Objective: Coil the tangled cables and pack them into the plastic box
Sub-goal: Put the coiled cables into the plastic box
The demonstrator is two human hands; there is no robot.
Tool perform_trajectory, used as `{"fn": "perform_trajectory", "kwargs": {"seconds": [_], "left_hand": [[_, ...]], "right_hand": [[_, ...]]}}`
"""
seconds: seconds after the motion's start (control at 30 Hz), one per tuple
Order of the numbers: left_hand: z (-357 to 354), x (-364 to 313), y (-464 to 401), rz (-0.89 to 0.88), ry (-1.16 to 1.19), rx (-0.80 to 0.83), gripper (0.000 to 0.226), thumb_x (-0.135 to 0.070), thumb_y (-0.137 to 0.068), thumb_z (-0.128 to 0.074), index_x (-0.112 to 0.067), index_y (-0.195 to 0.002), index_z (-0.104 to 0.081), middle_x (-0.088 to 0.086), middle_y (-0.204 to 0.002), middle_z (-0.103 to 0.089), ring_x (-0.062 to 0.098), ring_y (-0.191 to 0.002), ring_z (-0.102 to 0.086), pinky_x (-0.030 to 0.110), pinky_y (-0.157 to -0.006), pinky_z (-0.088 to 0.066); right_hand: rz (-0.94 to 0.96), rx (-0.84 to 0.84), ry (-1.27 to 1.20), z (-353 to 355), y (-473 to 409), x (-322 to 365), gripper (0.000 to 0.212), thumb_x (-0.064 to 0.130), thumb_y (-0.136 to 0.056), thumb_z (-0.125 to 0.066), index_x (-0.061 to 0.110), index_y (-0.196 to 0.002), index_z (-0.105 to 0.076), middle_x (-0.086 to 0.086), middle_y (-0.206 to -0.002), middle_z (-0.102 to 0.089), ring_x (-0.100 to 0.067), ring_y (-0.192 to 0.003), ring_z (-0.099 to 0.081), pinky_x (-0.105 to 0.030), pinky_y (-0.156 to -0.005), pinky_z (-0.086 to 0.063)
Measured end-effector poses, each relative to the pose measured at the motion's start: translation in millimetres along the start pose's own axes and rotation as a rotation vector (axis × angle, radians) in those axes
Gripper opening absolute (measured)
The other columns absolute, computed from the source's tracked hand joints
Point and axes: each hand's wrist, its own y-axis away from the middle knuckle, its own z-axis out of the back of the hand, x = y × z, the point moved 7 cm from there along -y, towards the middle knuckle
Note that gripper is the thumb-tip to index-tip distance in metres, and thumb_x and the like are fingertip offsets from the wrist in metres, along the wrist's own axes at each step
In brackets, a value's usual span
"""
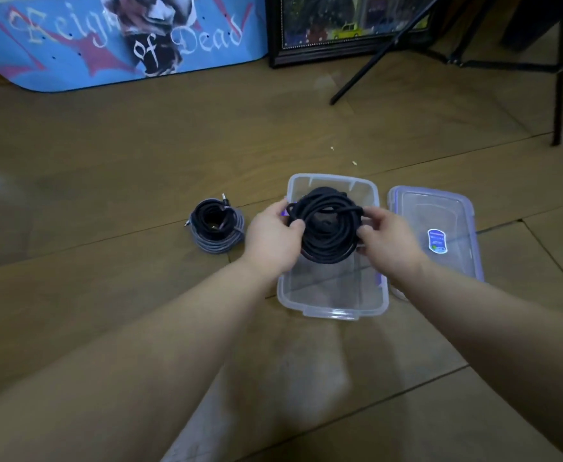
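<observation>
The clear box (333, 295) is sitting open on the floor (106, 161), nothing lying in it that I can see, its lid (440, 228) just beside it. I am holding the black coil (327, 225) over the box, my left hand (270, 238) and right hand (387, 245) curling round its sides. A second coil (215, 226) is lying nearby.

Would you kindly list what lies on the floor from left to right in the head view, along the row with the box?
Grey and black coiled cables → clear plastic box → clear plastic lid with purple clips.
</observation>
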Motion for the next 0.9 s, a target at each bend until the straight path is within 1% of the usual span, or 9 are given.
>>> {"fn": "perform_trajectory", "kwargs": {"seconds": [0.13,0.3,0.47,0.57,0.63,0.7,0.77,0.83,0.9], "left_hand": [[-41,20,-10,0.087,-0.069,0.125,0.040,-0.013,-0.087,-0.050,-0.021,-0.127,-0.054,0.005,-0.119,-0.066,0.028,-0.108,-0.062,0.049,-0.099,-0.050],[-61,28,-17,0.196,-0.084,0.189,0.047,-0.011,-0.094,-0.053,-0.016,-0.140,-0.040,0.012,-0.124,-0.061,0.032,-0.109,-0.059,0.052,-0.097,-0.050],[-65,28,-23,0.235,-0.035,0.125,0.041,-0.011,-0.094,-0.056,-0.012,-0.132,-0.041,0.016,-0.121,-0.061,0.034,-0.104,-0.061,0.053,-0.093,-0.053],[-70,22,-22,0.151,-0.257,0.162,0.048,-0.013,-0.096,-0.054,-0.012,-0.138,-0.033,0.015,-0.132,-0.053,0.030,-0.112,-0.056,0.043,-0.094,-0.051],[-74,7,-22,-0.008,-0.584,0.167,0.063,-0.017,-0.097,-0.050,-0.010,-0.151,-0.018,0.013,-0.157,-0.026,0.027,-0.142,-0.031,0.037,-0.111,-0.035],[-77,-15,-22,-0.173,-0.719,0.142,0.067,-0.018,-0.099,-0.046,-0.009,-0.155,-0.011,0.010,-0.163,-0.011,0.022,-0.150,-0.011,0.032,-0.117,-0.021],[-77,-30,-31,-0.216,-0.702,0.140,0.057,-0.019,-0.101,-0.043,-0.008,-0.152,-0.021,0.011,-0.154,-0.033,0.025,-0.142,-0.031,0.029,-0.106,-0.029],[-72,-31,-46,-0.068,-0.540,0.148,0.053,-0.024,-0.103,-0.040,-0.010,-0.152,-0.025,0.009,-0.147,-0.044,0.027,-0.134,-0.042,0.028,-0.099,-0.035],[-73,-24,-59,0.052,-0.434,0.171,0.048,-0.026,-0.104,-0.038,-0.010,-0.148,-0.032,0.007,-0.137,-0.050,0.025,-0.122,-0.048,0.028,-0.094,-0.038]], "right_hand": [[-0.041,0.068,0.131,-3,5,-8,0.033,0.005,-0.087,-0.045,0.015,-0.116,-0.054,-0.009,-0.101,-0.068,-0.031,-0.086,-0.060,-0.035,-0.074,-0.048],[-0.196,0.179,-0.009,-25,-4,-30,0.045,0.004,-0.091,-0.047,0.018,-0.133,-0.038,-0.011,-0.114,-0.061,-0.029,-0.100,-0.060,-0.050,-0.091,-0.052],[-0.176,0.178,-0.088,-25,-16,-26,0.053,0.004,-0.088,-0.057,0.015,-0.137,-0.038,-0.011,-0.120,-0.058,-0.028,-0.105,-0.058,-0.041,-0.089,-0.052],[-0.135,0.159,-0.127,-19,-29,-17,0.060,0.001,-0.086,-0.057,0.018,-0.140,-0.035,-0.011,-0.118,-0.058,-0.028,-0.102,-0.060,-0.038,-0.086,-0.053],[-0.144,0.146,-0.197,-19,-37,-13,0.060,0.002,-0.084,-0.056,0.019,-0.138,-0.038,-0.010,-0.116,-0.061,-0.027,-0.102,-0.061,-0.040,-0.089,-0.053],[-0.191,0.119,-0.300,-21,-43,-14,0.049,0.007,-0.083,-0.052,0.018,-0.131,-0.046,-0.010,-0.111,-0.064,-0.029,-0.103,-0.061,-0.044,-0.092,-0.052],[-0.260,0.108,-0.383,-25,-49,-19,0.039,0.013,-0.084,-0.046,0.015,-0.123,-0.048,-0.013,-0.113,-0.062,-0.033,-0.106,-0.060,-0.048,-0.093,-0.051],[-0.305,0.105,-0.401,-29,-53,-23,0.032,0.020,-0.085,-0.043,0.016,-0.117,-0.042,-0.017,-0.122,-0.057,-0.036,-0.111,-0.056,-0.047,-0.093,-0.049],[-0.327,0.110,-0.391,-34,-58,-25,0.038,0.023,-0.087,-0.041,0.012,-0.124,-0.041,-0.016,-0.118,-0.058,-0.034,-0.105,-0.057,-0.045,-0.089,-0.051]]}}
